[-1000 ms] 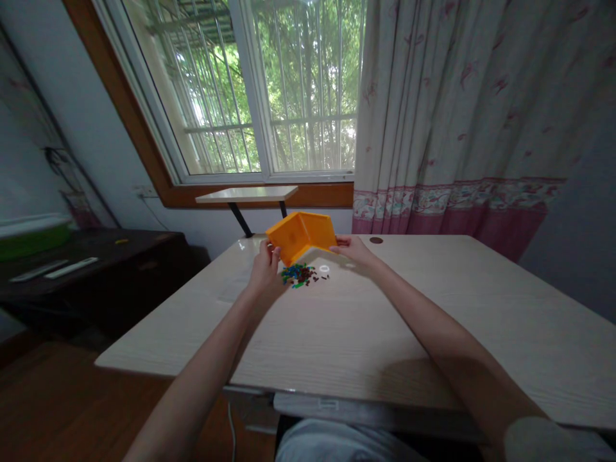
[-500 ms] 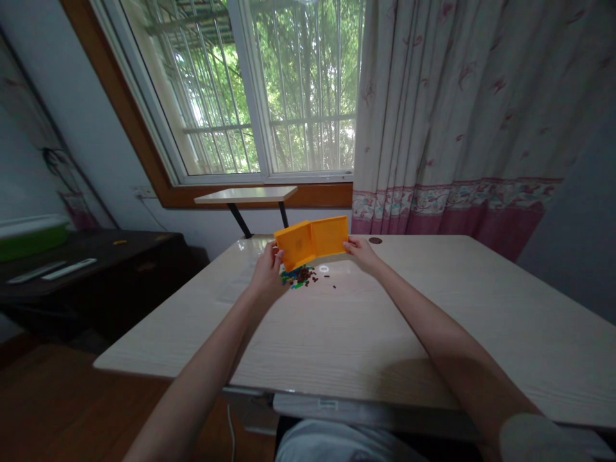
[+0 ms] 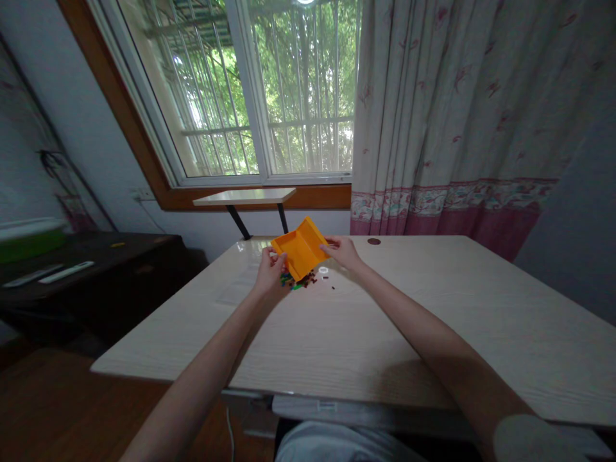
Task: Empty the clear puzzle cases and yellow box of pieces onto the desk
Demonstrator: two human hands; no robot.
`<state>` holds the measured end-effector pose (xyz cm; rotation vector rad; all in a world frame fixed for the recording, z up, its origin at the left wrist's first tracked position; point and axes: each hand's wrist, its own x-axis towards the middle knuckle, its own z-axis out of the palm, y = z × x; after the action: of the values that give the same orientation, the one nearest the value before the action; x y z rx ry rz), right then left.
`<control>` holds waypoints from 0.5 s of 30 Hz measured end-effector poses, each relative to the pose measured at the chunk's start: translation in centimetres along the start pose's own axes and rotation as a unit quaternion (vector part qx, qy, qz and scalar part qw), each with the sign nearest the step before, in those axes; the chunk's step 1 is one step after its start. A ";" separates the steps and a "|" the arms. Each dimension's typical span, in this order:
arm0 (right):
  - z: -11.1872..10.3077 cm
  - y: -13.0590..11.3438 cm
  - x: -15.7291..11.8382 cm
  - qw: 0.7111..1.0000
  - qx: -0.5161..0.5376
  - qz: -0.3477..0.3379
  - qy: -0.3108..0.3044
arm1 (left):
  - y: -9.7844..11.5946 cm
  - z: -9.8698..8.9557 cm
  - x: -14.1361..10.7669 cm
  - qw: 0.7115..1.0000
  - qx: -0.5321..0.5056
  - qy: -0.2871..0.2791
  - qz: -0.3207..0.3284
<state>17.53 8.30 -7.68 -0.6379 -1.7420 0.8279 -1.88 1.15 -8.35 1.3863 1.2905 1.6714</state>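
A yellow hinged plastic box (image 3: 299,250) hangs in the air over the table, its two halves folded partway toward each other. My left hand (image 3: 270,269) is closed on the left half's edge, thumb on the near side. On the right edge of the other half, my right hand (image 3: 342,251) pinches with thumb and fingers. Below the box, a heap of small coloured pieces (image 3: 301,282), brown, green and blue, lies on the table, partly hidden by the box. A small white ring (image 3: 323,270) lies right of the heap.
The pale wooden table (image 3: 385,333) spreads out before me, with a raised shelf (image 3: 245,196) on black legs at its back left. A clear plastic sheet or bag (image 3: 235,289) lies left of my left hand. A dark side table (image 3: 91,276) stands farther left.
My right hand has moved left, swinging the right half of the yellow box inward, so the box is less widely unfolded and tilts more. My left hand keeps its hold.
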 end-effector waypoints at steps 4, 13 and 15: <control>1.4 -1.7 -0.6 0.994 -0.080 -0.074 -0.022 | 0.5 0.7 -0.6 0.996 -0.071 -0.023 -0.038; 2.3 -2.6 -1.4 0.973 -0.168 -0.123 -0.095 | 1.3 0.8 -1.2 0.978 -0.178 -0.096 -0.058; 2.6 -2.4 -1.5 0.966 -0.173 -0.155 -0.113 | 1.3 0.9 -1.3 0.980 -0.175 -0.083 -0.051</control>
<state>15.44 5.12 -7.21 -0.4903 -2.1526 0.3918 -0.45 -0.20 -7.66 1.1972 0.9060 1.5851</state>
